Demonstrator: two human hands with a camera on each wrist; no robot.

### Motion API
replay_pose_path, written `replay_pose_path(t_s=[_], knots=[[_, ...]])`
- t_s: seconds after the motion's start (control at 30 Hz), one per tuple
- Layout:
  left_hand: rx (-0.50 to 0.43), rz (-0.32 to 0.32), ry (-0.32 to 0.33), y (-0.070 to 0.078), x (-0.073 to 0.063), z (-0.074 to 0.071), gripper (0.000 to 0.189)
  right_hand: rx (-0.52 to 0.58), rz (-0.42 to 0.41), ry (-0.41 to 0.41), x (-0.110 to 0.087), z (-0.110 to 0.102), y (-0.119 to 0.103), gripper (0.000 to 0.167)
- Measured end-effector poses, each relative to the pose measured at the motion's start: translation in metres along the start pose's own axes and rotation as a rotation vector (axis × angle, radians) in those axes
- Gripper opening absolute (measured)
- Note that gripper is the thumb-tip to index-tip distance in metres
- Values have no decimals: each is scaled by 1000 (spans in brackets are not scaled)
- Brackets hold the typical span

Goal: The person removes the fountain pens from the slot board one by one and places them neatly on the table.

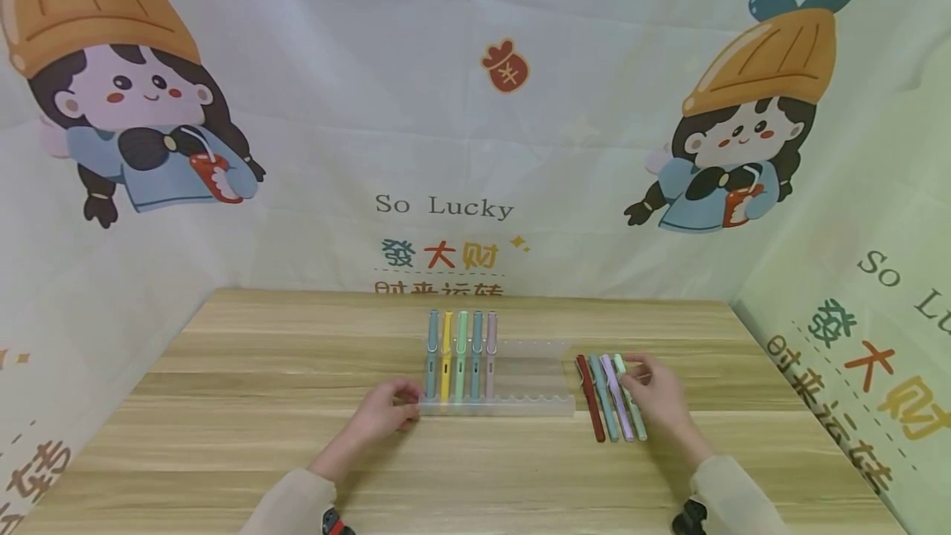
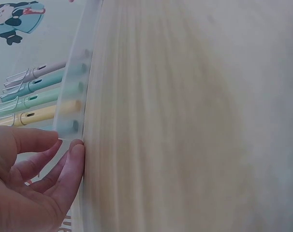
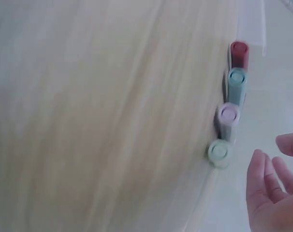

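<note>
A clear plastic pen rack [image 1: 535, 406] with a scalloped front edge lies on the table. Fountain pens in blue, yellow [image 1: 446, 357], green [image 1: 462, 357] and mauve [image 1: 491, 357] stand side by side in its left part. My left hand [image 1: 390, 404] grips the rack's left front corner, thumb and fingertips at its end. To the right of the rack lies a row of loose pens: dark red [image 1: 590, 400], blue [image 1: 604, 400], lilac [image 1: 617, 400] and pale green [image 1: 637, 415]. My right hand [image 1: 660, 393] is at the pale green pen's upper end, thumb and fingers apart.
The wood-grain table [image 1: 475, 477] meets a printed cloth backdrop [image 1: 334, 147] at the back and sides. Rack slots to the right of the mauve pen hold no pens. A dark band [image 1: 689, 517] sits at the right wrist.
</note>
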State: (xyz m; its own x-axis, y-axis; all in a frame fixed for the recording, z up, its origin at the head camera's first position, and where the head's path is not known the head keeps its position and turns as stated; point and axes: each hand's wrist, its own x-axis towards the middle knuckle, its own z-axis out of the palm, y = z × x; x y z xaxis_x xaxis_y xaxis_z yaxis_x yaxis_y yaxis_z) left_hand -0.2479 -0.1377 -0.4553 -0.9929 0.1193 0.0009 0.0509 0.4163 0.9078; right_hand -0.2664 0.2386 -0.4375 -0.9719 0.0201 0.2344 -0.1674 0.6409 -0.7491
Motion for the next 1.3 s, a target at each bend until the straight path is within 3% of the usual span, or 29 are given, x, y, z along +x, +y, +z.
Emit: replay_pose_path(t_s=[0.4, 0.63, 0.9, 1.03, 1.3], knots=[[-8, 4, -1, 0, 0, 0, 15, 241, -9, -61, -6, 33, -25, 30], [-8, 2, 5, -1, 1, 0, 15, 243, -30, -74, -8, 50, -37, 31], [-2, 6, 4, -1, 1, 0, 15, 372, -58, -115, -6, 72, -55, 31], [0, 9, -1, -1, 1, 0, 15, 367, -84, -108, -9, 77, -72, 30], [0, 7, 6, -2, 1, 1, 15, 370, -119, -95, 2, 101, -73, 33]])
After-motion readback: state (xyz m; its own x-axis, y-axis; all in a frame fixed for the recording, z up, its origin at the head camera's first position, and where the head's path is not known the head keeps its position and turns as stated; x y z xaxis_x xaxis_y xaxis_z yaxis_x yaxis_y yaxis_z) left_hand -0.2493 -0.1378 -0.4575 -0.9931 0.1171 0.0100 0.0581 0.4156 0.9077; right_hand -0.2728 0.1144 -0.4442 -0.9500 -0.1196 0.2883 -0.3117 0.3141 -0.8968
